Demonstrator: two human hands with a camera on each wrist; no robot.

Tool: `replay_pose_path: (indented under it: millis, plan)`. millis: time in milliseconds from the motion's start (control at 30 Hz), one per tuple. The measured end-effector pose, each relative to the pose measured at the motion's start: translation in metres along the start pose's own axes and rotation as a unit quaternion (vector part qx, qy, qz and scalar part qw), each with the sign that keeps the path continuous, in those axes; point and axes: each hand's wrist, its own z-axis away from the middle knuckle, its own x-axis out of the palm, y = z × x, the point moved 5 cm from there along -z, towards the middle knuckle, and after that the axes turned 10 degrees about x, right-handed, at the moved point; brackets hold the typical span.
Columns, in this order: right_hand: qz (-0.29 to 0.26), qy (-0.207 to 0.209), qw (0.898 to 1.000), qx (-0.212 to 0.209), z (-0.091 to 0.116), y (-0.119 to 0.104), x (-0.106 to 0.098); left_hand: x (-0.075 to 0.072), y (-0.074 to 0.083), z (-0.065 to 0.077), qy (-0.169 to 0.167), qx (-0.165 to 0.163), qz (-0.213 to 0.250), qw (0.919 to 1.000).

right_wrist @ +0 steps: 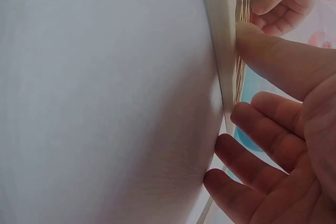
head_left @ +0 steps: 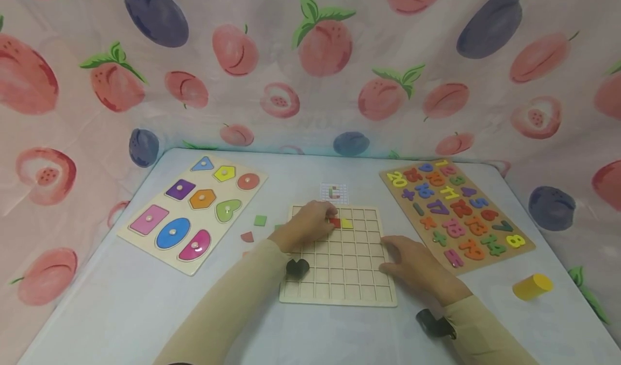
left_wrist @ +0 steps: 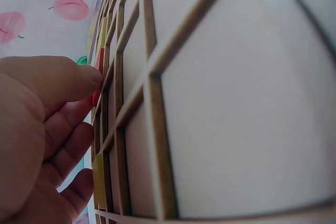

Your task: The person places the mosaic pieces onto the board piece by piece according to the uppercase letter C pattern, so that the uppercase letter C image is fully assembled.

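My left hand (head_left: 310,222) is over the upper part of the wooden grid board (head_left: 351,248), its thumb and forefinger pinching a red piece (head_left: 335,223). Just right of those fingertips a yellow piece (head_left: 346,224) sits in the grid. My right hand (head_left: 409,260) is loosely open, thumb and fingers at the board's right edge, the thumb touching it. Beyond my left hand lies a small pattern card (head_left: 334,193). To that hand's left, on the table (head_left: 339,335), are a green square (head_left: 260,220) and a reddish quarter-round piece (head_left: 247,236), with a shape puzzle (head_left: 233,190) farther out. Right of my right hand I have a number board (head_left: 440,225) and a yellow cylinder (head_left: 532,287).
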Motion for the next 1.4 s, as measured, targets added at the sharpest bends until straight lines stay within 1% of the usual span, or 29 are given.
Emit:
replay_pose_path:
  millis: [100, 267, 333, 500, 733, 800, 967, 1100, 1200, 1400]
  plan:
    - [-0.002, -0.001, 1.000, -0.002, 0.000, 0.000, 0.000, 0.000, 0.001, 0.000, 0.001, -0.002, -0.003, 1.0000]
    - [-0.003, -0.003, 1.000, -0.003, 0.000, 0.000, 0.000, -0.005, 0.005, 0.004, 0.007, 0.009, -0.023, 0.9997]
    - [-0.002, -0.004, 1.000, -0.002, 0.000, 0.000, 0.001, -0.007, 0.005, 0.007, 0.008, 0.004, -0.022, 0.9997]
    - [0.001, -0.007, 1.000, 0.002, -0.001, 0.000, 0.001, -0.013, 0.001, 0.013, 0.005, -0.020, -0.016, 0.9997]
    - [0.001, -0.007, 1.000, 0.009, -0.001, 0.001, 0.002, -0.021, -0.007, 0.020, 0.012, -0.013, -0.042, 0.9990]
    - [0.001, -0.007, 1.000, 0.009, -0.002, 0.001, 0.002, -0.021, -0.009, 0.022, 0.012, -0.019, -0.039, 0.9990]
    - [-0.002, -0.009, 1.000, 0.012, -0.002, 0.001, 0.002, -0.022, -0.016, 0.027, 0.011, -0.047, -0.015, 0.9987]
    - [-0.003, -0.007, 1.000, 0.006, -0.002, 0.001, 0.001, -0.023, -0.018, 0.028, 0.007, -0.059, -0.009, 0.9982]
    - [0.000, -0.005, 1.000, -0.001, -0.002, 0.000, 0.000, -0.023, -0.018, 0.028, 0.006, -0.057, -0.012, 0.9983]
    - [0.000, -0.006, 1.000, -0.001, -0.001, 0.000, 0.000, -0.023, -0.019, 0.027, 0.008, -0.055, -0.010, 0.9984]
